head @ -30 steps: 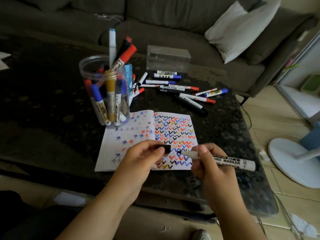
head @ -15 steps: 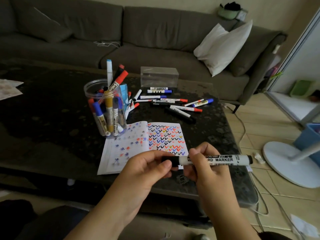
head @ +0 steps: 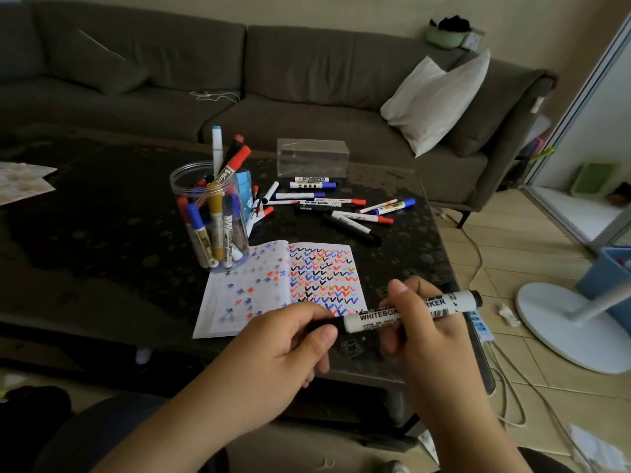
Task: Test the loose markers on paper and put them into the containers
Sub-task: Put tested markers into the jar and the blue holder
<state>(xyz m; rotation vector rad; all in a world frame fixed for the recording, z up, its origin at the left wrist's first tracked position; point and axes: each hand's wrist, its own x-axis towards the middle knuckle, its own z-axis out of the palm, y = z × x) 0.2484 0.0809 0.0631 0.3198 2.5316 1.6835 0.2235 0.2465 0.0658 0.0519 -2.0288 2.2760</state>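
My right hand (head: 426, 332) grips the white barrel of a black whiteboard marker (head: 372, 317), held level above the table's near edge. Around the marker's black cap end my left hand (head: 286, 339) is closed; the cap sits on the marker. Beyond the hands lies the open notebook (head: 239, 285), covered with coloured ticks and stars. A round clear jar (head: 211, 216) packed with markers stands left of it. Several loose markers (head: 341, 206) lie scattered behind the notebook. At the far edge stands a clear rectangular box (head: 312, 158).
The dark coffee table (head: 102, 233) has papers (head: 20, 180) at its left edge. A brown sofa (head: 307, 73) with a white cushion (head: 433, 100) stands behind. On the floor at the right are a white fan base (head: 560, 326), cables and a power strip (head: 481, 327).
One second ago the cap was off, in my left hand, with the tip over the notebook. The cap is back on, and both hands have lifted the marker slightly. The view tilted up.
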